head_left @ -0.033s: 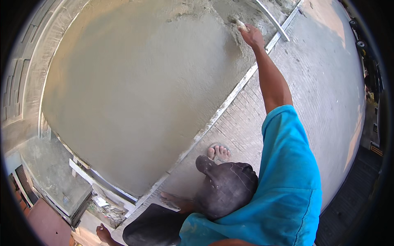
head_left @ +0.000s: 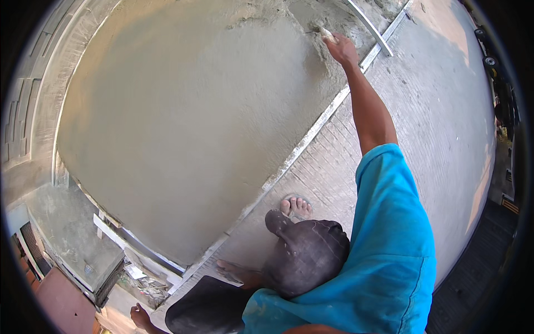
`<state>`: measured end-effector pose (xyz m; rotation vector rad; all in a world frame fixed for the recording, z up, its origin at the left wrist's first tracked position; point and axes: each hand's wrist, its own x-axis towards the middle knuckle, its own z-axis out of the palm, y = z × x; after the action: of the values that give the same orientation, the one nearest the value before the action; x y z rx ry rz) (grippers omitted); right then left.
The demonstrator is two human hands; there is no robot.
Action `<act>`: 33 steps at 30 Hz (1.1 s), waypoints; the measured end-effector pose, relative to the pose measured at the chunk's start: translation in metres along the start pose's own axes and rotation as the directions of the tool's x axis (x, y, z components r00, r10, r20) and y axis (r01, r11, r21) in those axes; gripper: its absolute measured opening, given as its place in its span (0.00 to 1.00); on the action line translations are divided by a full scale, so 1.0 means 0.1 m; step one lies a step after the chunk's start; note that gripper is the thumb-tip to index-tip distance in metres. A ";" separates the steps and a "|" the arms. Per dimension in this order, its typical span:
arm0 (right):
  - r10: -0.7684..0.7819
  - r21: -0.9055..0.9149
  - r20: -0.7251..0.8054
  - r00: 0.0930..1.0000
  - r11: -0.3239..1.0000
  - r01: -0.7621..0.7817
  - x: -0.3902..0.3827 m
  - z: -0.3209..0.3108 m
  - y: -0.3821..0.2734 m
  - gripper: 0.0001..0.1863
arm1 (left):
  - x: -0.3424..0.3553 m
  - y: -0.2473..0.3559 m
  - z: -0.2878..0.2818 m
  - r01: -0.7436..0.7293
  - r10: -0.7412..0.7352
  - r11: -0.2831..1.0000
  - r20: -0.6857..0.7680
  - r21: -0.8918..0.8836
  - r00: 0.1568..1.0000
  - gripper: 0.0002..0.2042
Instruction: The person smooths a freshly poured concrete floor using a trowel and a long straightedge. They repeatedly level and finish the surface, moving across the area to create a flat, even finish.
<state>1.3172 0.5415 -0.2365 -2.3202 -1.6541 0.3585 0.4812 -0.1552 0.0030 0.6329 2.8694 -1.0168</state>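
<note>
My right hand (head_left: pixel 339 47) reaches to the top centre, wrapped round the pale, cement-caked handle of a trowel (head_left: pixel 328 34) at a patch of rough wet cement (head_left: pixel 367 22). A broad smooth grey cement surface (head_left: pixel 189 111) lies left of it, bordered by a long straight edging strip (head_left: pixel 295 150). My left hand (head_left: pixel 140 316) is low at the left edge, away from the cement, fingers curled; whether they hold anything is hidden.
A pale batten (head_left: pixel 370 28) crosses the edging at top. Ribbed and smooth pavement (head_left: pixel 439 139) lies right, with dark wheeled vehicles (head_left: pixel 489 67) at the rim. A curved wall (head_left: pixel 25 111), boards (head_left: pixel 111 231) and debris (head_left: pixel 142 281) are left. My sandalled foot (head_left: pixel 296 207) stands beside the edging.
</note>
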 end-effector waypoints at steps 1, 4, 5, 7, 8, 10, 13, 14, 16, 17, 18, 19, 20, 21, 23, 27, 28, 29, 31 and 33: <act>-0.030 0.009 0.018 0.999 1.000 0.030 -0.01 0.02 0.02 0.33 | -0.05 -0.09 0.00 0.016 -0.016 1.000 0.010 0.000 1.000 0.18; -0.017 0.088 0.106 0.994 0.996 0.008 0.04 -0.01 0.21 0.32 | -0.04 -0.19 0.18 -0.052 0.046 0.996 -0.074 -0.078 0.996 0.15; -0.026 0.102 0.074 0.997 0.995 0.019 0.07 -0.04 0.27 0.31 | -0.05 -0.17 0.26 -0.090 0.075 0.989 -0.126 -0.119 0.989 0.14; -0.035 0.171 0.069 0.997 0.985 0.023 -0.02 -0.05 0.29 0.30 | -0.12 -0.22 0.30 -0.083 0.067 0.986 -0.109 -0.143 0.992 0.14; -0.035 0.219 0.083 0.996 0.976 0.016 -0.04 -0.08 0.30 0.29 | -0.08 -0.29 0.34 -0.082 0.074 0.988 -0.062 -0.129 0.995 0.15; -0.042 0.368 0.200 0.979 0.929 -0.035 -0.26 -0.29 0.01 0.27 | -0.27 -0.39 0.36 -0.069 0.071 0.988 0.010 -0.137 0.997 0.16; -0.107 0.489 0.323 0.940 0.870 -0.069 -0.30 -0.27 -0.12 0.25 | -0.39 -0.62 0.53 -0.039 0.049 0.994 0.106 -0.097 0.993 0.18; -0.112 0.517 0.348 0.931 0.851 -0.091 -0.38 -0.28 -0.24 0.23 | -0.51 -0.65 0.61 -0.070 0.082 0.994 0.155 -0.085 0.984 0.20; -0.141 0.544 0.446 0.884 0.827 -0.142 -0.50 -0.29 -0.35 0.19 | -0.45 -0.63 0.61 -0.109 0.121 0.988 0.115 -0.108 0.986 0.22; -0.157 0.555 0.472 0.868 0.817 -0.154 -0.58 -0.31 -0.44 0.19 | -0.45 -0.54 0.48 -0.106 0.117 0.985 0.078 -0.138 0.990 0.22; -0.163 0.538 0.480 0.862 0.831 -0.142 -0.66 -0.29 -0.55 0.18 | -0.49 -0.37 0.35 -0.098 0.089 0.969 -0.048 -0.226 0.995 0.23; -0.220 0.562 0.501 0.837 0.818 -0.122 -0.81 -0.26 -0.74 0.19 | -0.54 -0.33 0.19 -0.070 0.079 0.966 0.028 -0.250 0.996 0.23; -0.262 0.565 0.534 0.804 0.818 -0.108 -0.95 -0.17 -0.94 0.20 | -0.61 -0.26 0.09 -0.090 0.092 0.952 -0.009 -0.293 0.996 0.25; -0.288 0.558 0.562 0.776 0.824 -0.098 -1.05 -0.07 -1.16 0.21 | -0.71 -0.22 0.06 -0.137 0.119 0.934 -0.073 -0.330 0.990 0.25; -0.416 0.580 0.592 0.691 0.814 -0.007 -1.34 0.19 -1.70 0.19 | -0.94 -0.21 0.17 -0.177 0.146 0.914 -0.112 -0.366 0.983 0.20; -0.570 0.615 0.629 0.529 0.781 0.110 -1.97 0.64 -2.80 0.19 | -1.53 -0.02 0.20 -0.118 0.118 0.949 -0.018 -0.292 0.993 0.13; -0.603 0.622 0.629 0.491 0.769 0.147 -2.07 0.79 -3.04 0.20 | -1.72 0.03 0.15 -0.101 0.116 0.947 0.031 -0.304 0.993 0.12; -0.623 0.651 0.625 0.471 0.749 0.126 -2.25 0.91 -3.28 0.23 | -1.94 0.04 0.12 -0.087 0.121 0.945 0.089 -0.316 0.989 0.11; -0.676 0.694 0.609 0.416 0.708 0.134 -2.53 1.16 -3.79 0.27 | -2.36 -0.03 0.22 -0.121 0.165 0.927 0.098 -0.354 0.981 0.10; -0.710 0.702 0.594 0.379 0.687 0.187 -2.79 1.36 -4.29 0.28 | -2.66 -0.12 0.21 -0.161 0.209 0.896 0.074 -0.413 0.975 0.11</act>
<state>0.8031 0.4208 -0.1977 -1.0984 -2.1057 1.7801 0.7183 -0.2731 0.0372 0.7597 2.7240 -0.3962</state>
